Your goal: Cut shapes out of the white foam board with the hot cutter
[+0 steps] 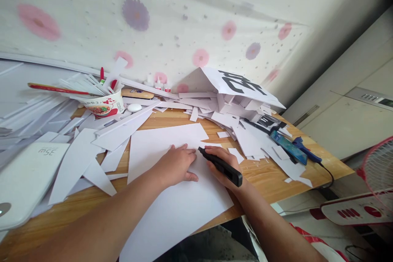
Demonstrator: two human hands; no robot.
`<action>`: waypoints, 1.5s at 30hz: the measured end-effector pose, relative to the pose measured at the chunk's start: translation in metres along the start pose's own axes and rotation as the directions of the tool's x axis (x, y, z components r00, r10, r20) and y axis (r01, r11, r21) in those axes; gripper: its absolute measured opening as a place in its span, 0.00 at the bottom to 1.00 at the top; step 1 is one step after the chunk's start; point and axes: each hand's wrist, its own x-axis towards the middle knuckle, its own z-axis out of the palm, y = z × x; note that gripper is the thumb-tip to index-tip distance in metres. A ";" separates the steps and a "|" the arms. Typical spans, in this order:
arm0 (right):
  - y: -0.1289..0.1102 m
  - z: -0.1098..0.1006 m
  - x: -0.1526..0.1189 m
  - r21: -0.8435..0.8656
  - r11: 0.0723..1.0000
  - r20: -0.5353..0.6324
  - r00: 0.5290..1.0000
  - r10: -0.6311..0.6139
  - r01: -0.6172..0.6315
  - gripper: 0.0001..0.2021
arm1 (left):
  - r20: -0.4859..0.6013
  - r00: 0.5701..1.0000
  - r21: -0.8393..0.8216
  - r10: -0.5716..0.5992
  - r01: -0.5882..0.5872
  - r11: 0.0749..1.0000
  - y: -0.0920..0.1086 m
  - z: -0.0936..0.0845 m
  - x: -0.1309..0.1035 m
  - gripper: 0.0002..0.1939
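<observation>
The right hand (225,155) has its grip clamped on the cutter (225,168), tip just beside the left hand (178,166). The left hand, palm down with grip apart, rests on the sheet (172,213), which lies on the surface (168,118) near the scraps (73,163).

From afar I see a plain white sheet (184,208) flat at six o'clock. My black utility knife (223,168) slants over it, tip toward ten.
</observation>
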 end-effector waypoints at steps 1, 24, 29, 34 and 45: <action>0.000 0.000 0.000 -0.005 1.000 0.003 1.000 -0.006 0.006 0.16 | 0.005 1.000 -0.001 -0.008 0.008 1.000 0.000 0.000 0.000 0.31; -0.027 -0.022 -0.035 -0.059 0.998 0.081 0.997 -0.012 0.017 0.17 | -0.032 0.999 0.086 -0.026 0.029 0.996 0.002 0.005 0.007 0.31; -0.035 -0.027 -0.044 -0.061 0.998 0.092 0.996 0.010 -0.005 0.17 | -0.004 1.000 0.117 -0.029 0.030 0.993 0.002 0.005 0.009 0.32; -0.049 -0.039 -0.061 -0.037 0.999 0.088 0.996 0.030 -0.026 0.17 | -0.004 0.999 0.143 -0.037 0.037 0.989 0.002 0.005 0.009 0.33; -0.082 -0.069 -0.113 -0.045 0.988 0.094 0.984 0.154 -0.150 0.20 | -0.018 1.000 0.126 -0.022 0.024 0.992 -0.002 0.009 0.006 0.31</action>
